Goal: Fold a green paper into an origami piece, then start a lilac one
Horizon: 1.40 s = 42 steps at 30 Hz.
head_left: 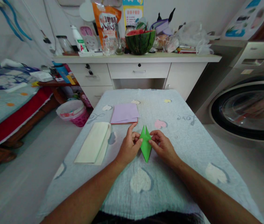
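Observation:
A green folded origami paper (146, 147), diamond-shaped with two separate points at its far end, is held upright-pointing away from me just above or on the cloth. My left hand (131, 142) pinches its left edge between thumb and curled fingers, the index finger sticking up. On the other edge, the thumb and fingers of my right hand (162, 143) are closed. Beyond my left hand lies a stack of square purple paper (125, 112) with a red sheet showing beneath. To its near left rests a folded cream paper (92, 143).
A pale blue cloth with hearts (180, 186) covers the table. Behind stands a white cabinet (139, 71) bearing a cut watermelon (141, 43), an orange bag (106, 21) and jars. A pink bin (75, 113) and a bed (13, 102) are leftward; a washing machine (246, 93) is at right.

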Each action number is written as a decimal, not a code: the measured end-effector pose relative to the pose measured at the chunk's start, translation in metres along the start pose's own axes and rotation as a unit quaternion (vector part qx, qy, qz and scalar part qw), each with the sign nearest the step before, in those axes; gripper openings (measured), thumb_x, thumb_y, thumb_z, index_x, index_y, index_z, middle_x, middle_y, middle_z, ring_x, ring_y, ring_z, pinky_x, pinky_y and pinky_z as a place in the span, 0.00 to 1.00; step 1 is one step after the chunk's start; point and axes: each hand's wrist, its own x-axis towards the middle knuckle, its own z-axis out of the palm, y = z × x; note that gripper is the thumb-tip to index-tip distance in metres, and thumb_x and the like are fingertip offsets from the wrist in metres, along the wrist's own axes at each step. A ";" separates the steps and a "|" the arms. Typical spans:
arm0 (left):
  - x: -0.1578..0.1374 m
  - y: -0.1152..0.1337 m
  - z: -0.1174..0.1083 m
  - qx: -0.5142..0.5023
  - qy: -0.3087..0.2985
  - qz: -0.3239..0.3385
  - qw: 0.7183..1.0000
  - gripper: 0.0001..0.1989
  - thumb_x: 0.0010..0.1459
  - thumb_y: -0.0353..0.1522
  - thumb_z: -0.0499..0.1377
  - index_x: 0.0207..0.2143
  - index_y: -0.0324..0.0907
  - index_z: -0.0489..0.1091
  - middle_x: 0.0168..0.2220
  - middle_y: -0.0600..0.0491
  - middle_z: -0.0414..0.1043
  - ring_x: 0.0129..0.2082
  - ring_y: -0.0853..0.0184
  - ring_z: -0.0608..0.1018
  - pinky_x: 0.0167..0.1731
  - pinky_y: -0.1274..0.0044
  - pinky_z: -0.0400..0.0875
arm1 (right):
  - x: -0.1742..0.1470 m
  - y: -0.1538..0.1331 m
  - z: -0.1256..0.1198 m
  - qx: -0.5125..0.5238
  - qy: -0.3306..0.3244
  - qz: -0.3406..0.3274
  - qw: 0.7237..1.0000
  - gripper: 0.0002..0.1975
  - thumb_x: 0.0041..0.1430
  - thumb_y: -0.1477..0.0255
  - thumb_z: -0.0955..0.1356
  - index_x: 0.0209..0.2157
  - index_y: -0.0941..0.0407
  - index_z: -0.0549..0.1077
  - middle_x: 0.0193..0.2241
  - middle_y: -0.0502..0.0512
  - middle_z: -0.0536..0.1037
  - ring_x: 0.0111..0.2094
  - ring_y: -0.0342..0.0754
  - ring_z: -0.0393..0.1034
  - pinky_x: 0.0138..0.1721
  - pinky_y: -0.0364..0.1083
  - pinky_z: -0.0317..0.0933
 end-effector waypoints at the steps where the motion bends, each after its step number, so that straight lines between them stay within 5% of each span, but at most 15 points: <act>1: 0.001 -0.001 0.000 0.025 0.008 -0.005 1.000 0.33 0.57 0.27 0.55 0.62 0.47 0.46 0.34 0.58 0.65 0.27 0.75 0.70 0.30 0.81 0.65 | 0.000 0.001 0.000 -0.014 -0.002 0.004 1.000 0.10 0.59 0.70 0.65 0.43 0.54 0.63 0.24 0.45 0.69 0.25 0.43 0.65 0.27 0.42 0.56; 4: 0.002 -0.004 0.000 0.120 0.016 -0.005 0.993 0.25 0.54 0.25 0.58 0.54 0.44 0.57 0.41 0.55 0.67 0.27 0.75 0.71 0.31 0.79 0.67 | 0.000 0.003 0.002 -0.090 -0.017 0.013 0.996 0.10 0.58 0.72 0.65 0.42 0.54 0.62 0.23 0.44 0.68 0.23 0.43 0.63 0.26 0.42 0.53; 7: 0.002 -0.004 0.001 0.234 -0.015 0.036 0.971 0.08 0.54 0.23 0.57 0.37 0.41 0.66 0.38 0.55 0.66 0.30 0.73 0.72 0.34 0.78 0.68 | 0.002 0.004 0.005 -0.197 -0.027 0.011 0.980 0.09 0.56 0.74 0.66 0.39 0.55 0.64 0.22 0.45 0.69 0.24 0.43 0.63 0.27 0.42 0.53; 9: 0.000 -0.002 0.002 0.304 -0.034 0.068 0.950 0.06 0.55 0.22 0.56 0.31 0.41 0.66 0.36 0.54 0.66 0.35 0.70 0.72 0.37 0.77 0.68 | 0.002 0.005 0.007 -0.261 -0.028 0.000 0.965 0.09 0.55 0.75 0.66 0.39 0.56 0.66 0.23 0.46 0.69 0.26 0.44 0.64 0.29 0.43 0.53; 18: -0.005 0.003 0.002 0.473 -0.063 0.160 0.864 0.06 0.60 0.28 0.58 0.38 0.43 0.73 0.42 0.52 0.71 0.42 0.63 0.69 0.44 0.70 0.68 | 0.000 0.010 0.003 -0.364 0.004 -0.109 0.925 0.15 0.56 0.74 0.68 0.47 0.58 0.72 0.41 0.60 0.71 0.42 0.52 0.64 0.44 0.49 0.59; 28: -0.015 0.000 0.005 0.568 -0.131 0.207 0.785 0.06 0.62 0.28 0.56 0.41 0.39 0.70 0.38 0.52 0.73 0.39 0.62 0.73 0.39 0.70 0.71 | 0.002 0.014 0.002 -0.396 -0.042 -0.166 0.902 0.12 0.61 0.74 0.66 0.45 0.52 0.77 0.51 0.56 0.74 0.47 0.54 0.62 0.49 0.54 0.58; 42: -0.018 0.001 0.007 0.597 -0.141 0.223 0.757 0.07 0.62 0.26 0.53 0.42 0.39 0.69 0.39 0.50 0.72 0.41 0.63 0.73 0.39 0.71 0.72 | -0.002 0.015 -0.001 -0.401 -0.069 -0.188 0.894 0.16 0.65 0.74 0.62 0.53 0.53 0.70 0.51 0.56 0.75 0.51 0.56 0.62 0.52 0.56 0.55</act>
